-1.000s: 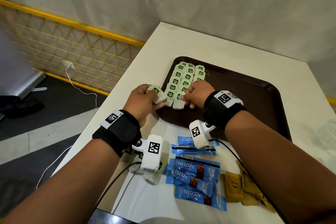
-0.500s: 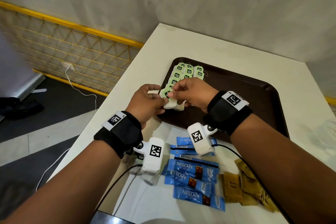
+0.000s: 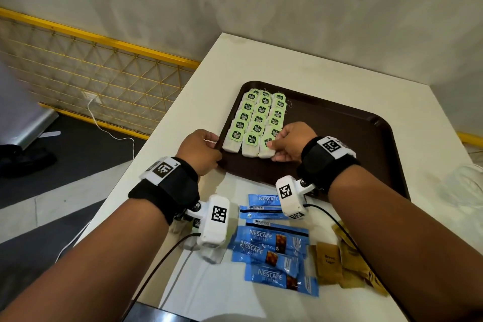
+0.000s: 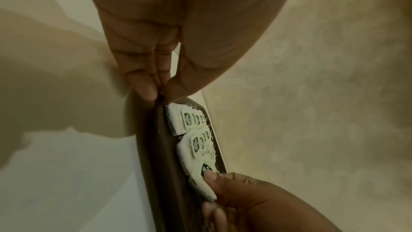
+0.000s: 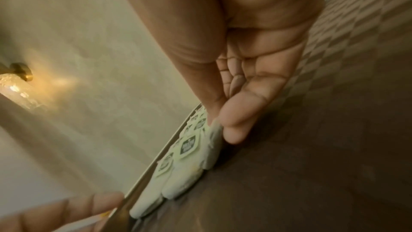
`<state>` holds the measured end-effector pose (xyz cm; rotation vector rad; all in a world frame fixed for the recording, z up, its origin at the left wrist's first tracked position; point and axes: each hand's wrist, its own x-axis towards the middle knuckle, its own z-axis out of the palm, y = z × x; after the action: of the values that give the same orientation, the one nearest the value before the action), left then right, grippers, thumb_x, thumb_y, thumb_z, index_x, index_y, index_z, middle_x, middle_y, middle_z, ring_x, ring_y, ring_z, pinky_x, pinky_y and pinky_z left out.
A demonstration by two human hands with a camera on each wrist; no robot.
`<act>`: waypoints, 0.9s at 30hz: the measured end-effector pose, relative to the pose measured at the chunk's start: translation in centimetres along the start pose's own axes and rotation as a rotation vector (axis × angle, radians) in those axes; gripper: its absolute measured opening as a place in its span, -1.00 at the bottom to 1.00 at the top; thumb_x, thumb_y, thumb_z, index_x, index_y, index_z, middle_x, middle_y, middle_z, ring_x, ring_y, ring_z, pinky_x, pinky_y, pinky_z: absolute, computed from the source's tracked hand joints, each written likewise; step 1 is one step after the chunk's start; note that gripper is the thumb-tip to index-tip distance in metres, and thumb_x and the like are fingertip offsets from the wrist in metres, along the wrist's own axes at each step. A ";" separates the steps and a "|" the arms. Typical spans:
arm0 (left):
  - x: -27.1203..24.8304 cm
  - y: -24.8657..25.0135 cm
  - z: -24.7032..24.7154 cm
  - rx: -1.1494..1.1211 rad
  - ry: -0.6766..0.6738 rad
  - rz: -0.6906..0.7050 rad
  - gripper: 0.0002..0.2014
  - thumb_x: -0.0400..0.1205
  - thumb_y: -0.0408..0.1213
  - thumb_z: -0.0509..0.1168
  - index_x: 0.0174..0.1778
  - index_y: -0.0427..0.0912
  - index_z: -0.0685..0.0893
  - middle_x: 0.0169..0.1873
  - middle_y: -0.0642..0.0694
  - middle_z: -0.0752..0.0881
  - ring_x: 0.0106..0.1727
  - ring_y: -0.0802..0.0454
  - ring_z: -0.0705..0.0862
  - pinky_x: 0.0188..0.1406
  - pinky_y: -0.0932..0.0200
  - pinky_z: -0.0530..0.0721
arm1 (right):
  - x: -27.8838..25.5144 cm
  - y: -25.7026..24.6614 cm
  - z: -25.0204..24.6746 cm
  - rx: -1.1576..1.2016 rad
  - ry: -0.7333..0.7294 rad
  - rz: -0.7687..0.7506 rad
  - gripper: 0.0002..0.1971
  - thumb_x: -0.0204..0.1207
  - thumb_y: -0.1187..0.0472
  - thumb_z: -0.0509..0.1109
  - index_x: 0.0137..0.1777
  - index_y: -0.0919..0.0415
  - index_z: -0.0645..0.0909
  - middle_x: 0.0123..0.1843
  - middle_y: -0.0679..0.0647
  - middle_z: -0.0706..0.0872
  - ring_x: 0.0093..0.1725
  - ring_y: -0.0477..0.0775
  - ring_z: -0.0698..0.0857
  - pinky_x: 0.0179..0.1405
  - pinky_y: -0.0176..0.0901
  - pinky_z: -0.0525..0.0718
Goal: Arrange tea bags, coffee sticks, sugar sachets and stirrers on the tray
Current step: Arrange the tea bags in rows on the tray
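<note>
A dark brown tray (image 3: pixel 339 144) lies on the white table. White tea bags with green tags (image 3: pixel 257 119) fill three overlapping columns at its left side. My right hand (image 3: pixel 277 146) pinches the nearest tea bag (image 3: pixel 265 149) of the right column, thumb on its tag (image 4: pixel 206 169), the bag lying on the tray (image 5: pixel 214 147). My left hand (image 3: pixel 206 149) pinches the tray's near left rim (image 4: pixel 156 112) between thumb and fingertips. Blue coffee sticks (image 3: pixel 274 243) and brown sugar sachets (image 3: pixel 329 261) lie on the table in front of the tray.
The right two thirds of the tray are bare. The table's left edge (image 3: pixel 156 159) drops to the floor beside a yellow mesh fence (image 3: pixel 104 78). A wall stands behind the table. A crumpled clear plastic bag (image 3: pixel 465 183) sits at the table's right edge.
Both hands held a tea bag together above the tray's near left corner. The bag now lies at the near end of the right column, and my left hand has shifted onto the tray rim.
</note>
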<state>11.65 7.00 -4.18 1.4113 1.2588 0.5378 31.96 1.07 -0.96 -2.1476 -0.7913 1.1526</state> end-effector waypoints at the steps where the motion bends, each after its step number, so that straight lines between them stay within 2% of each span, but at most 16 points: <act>1: 0.0 0.0 0.0 0.011 -0.001 0.001 -0.68 0.47 -0.61 0.34 0.06 -0.18 0.60 -0.04 -0.21 0.62 -0.12 -0.20 0.66 0.03 -0.18 0.76 | 0.2 -0.1 0.1 -0.052 0.015 0.002 -0.78 0.50 0.32 0.46 -0.28 0.28 0.48 -0.32 0.23 0.69 -0.38 0.12 0.72 -0.21 -0.08 0.79; 2: -0.1 0.0 0.0 0.019 0.000 0.006 -0.67 0.46 -0.61 0.34 0.06 -0.17 0.60 -0.02 -0.22 0.63 -0.12 -0.21 0.67 0.04 -0.21 0.75 | 0.3 -0.2 0.3 -0.093 0.035 -0.003 -0.76 0.50 0.30 0.47 -0.32 0.27 0.48 -0.36 0.22 0.68 -0.39 0.13 0.71 -0.12 0.00 0.78; 3: -0.2 0.0 -0.1 0.028 0.002 0.009 -0.66 0.45 -0.61 0.35 0.05 -0.16 0.60 -0.01 -0.24 0.64 -0.11 -0.22 0.69 0.04 -0.23 0.75 | 0.3 -0.3 0.4 -0.122 0.051 -0.004 -0.75 0.49 0.29 0.48 -0.34 0.27 0.48 -0.40 0.21 0.67 -0.44 0.12 0.69 -0.13 0.02 0.77; 6: -0.4 0.0 -0.4 0.045 0.000 0.012 -0.67 0.45 -0.58 0.37 0.05 -0.16 0.61 0.00 -0.24 0.66 -0.07 -0.25 0.71 0.04 -0.27 0.75 | 0.1 -0.5 0.4 -0.215 0.088 -0.003 -0.73 0.46 0.23 0.52 -0.32 0.25 0.47 -0.43 0.18 0.65 -0.55 0.08 0.63 -0.35 -0.07 0.73; 7: -0.7 0.0 -0.6 0.049 0.001 0.015 -0.68 0.46 -0.56 0.38 0.05 -0.16 0.61 -0.04 -0.19 0.66 -0.07 -0.24 0.71 0.05 -0.27 0.74 | -0.2 -0.6 0.3 -0.255 0.102 -0.008 -0.72 0.46 0.19 0.52 -0.31 0.24 0.46 -0.41 0.17 0.65 -0.52 0.10 0.64 -0.31 -0.04 0.75; 9: -1.1 0.0 -1.0 0.079 0.004 0.050 -0.69 0.47 -0.51 0.38 0.09 -0.17 0.61 -0.11 -0.09 0.63 -0.06 -0.21 0.71 0.07 -0.24 0.73 | -0.9 -0.9 0.2 -0.392 0.132 -0.067 -0.71 0.46 0.10 0.50 -0.25 0.23 0.46 -0.32 0.17 0.66 -0.34 0.20 0.73 -0.10 0.08 0.78; 11: -2.0 0.2 -2.1 0.116 0.002 0.098 -0.70 0.51 -0.48 0.37 0.14 -0.21 0.62 -0.10 -0.06 0.61 -0.16 -0.12 0.69 -0.01 -0.09 0.76 | -2.1 -1.4 0.5 -0.594 0.150 -0.198 -0.68 0.46 -0.01 0.48 -0.21 0.21 0.48 -0.22 0.18 0.67 -0.16 0.26 0.76 -0.03 0.13 0.77; 13: -3.3 0.1 -3.5 0.149 -0.006 0.156 -0.76 0.56 -0.44 0.36 0.14 -0.23 0.63 -0.08 -0.07 0.62 -0.25 -0.01 0.64 -0.25 0.13 0.72 | -3.8 -1.7 1.5 -0.648 0.115 -0.323 -0.67 0.42 -0.06 0.50 -0.20 0.20 0.53 -0.20 0.12 0.67 -0.20 0.16 0.70 -0.12 0.05 0.71; 16: -5.6 -0.7 -5.7 0.269 -0.039 0.231 -0.84 0.59 -0.34 0.36 0.08 -0.19 0.67 -0.09 -0.05 0.70 -0.29 0.11 0.64 -0.32 0.29 0.62 | -7.1 -1.8 3.6 -0.693 -0.038 -0.455 -0.74 0.38 -0.02 0.54 -0.18 0.16 0.65 -0.31 -0.07 0.59 -0.29 -0.05 0.58 -0.30 -0.17 0.54; 19: -7.6 -2.2 -7.6 0.497 -0.099 0.250 -0.87 0.60 -0.22 0.37 0.04 -0.11 0.68 -0.12 0.06 0.71 -0.31 0.23 0.61 -0.40 0.53 0.45 | -10.1 -1.4 6.1 -0.786 -0.209 -0.538 -0.79 0.38 0.05 0.55 -0.10 0.14 0.68 -0.28 -0.10 0.62 -0.23 -0.05 0.59 -0.23 -0.19 0.52; 22: -8.8 -3.5 -8.5 0.677 -0.129 0.247 -0.83 0.60 -0.11 0.37 0.04 -0.07 0.67 -0.08 0.05 0.69 -0.25 0.25 0.58 -0.37 0.46 0.40 | -11.5 -0.4 8.3 -0.924 -0.301 -0.566 -0.71 0.36 0.01 0.55 0.00 0.11 0.66 -0.17 -0.05 0.64 -0.16 -0.01 0.60 -0.22 -0.21 0.46; 25: -9.4 -4.3 -8.0 0.783 -0.110 0.223 -0.66 0.54 0.03 0.40 0.09 -0.12 0.64 -0.04 -0.04 0.67 -0.11 0.04 0.63 -0.17 0.21 0.55 | -12.1 0.4 9.8 -1.083 -0.288 -0.547 -0.56 0.33 -0.13 0.54 0.05 0.16 0.61 -0.10 0.00 0.62 -0.09 0.06 0.58 -0.22 -0.16 0.43; 27: -9.7 -4.4 -7.1 0.847 -0.108 0.199 -0.52 0.45 0.14 0.45 0.10 -0.14 0.59 -0.03 -0.08 0.62 -0.04 -0.04 0.63 -0.01 0.06 0.61 | -12.3 0.8 10.4 -1.146 -0.254 -0.541 -0.52 0.33 -0.16 0.53 0.04 0.20 0.58 -0.06 0.06 0.64 -0.04 0.12 0.60 -0.30 -0.13 0.41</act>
<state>0.60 0.55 -3.10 2.2493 1.3230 0.0263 17.58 -6.19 0.04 -2.2874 -2.4068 0.7168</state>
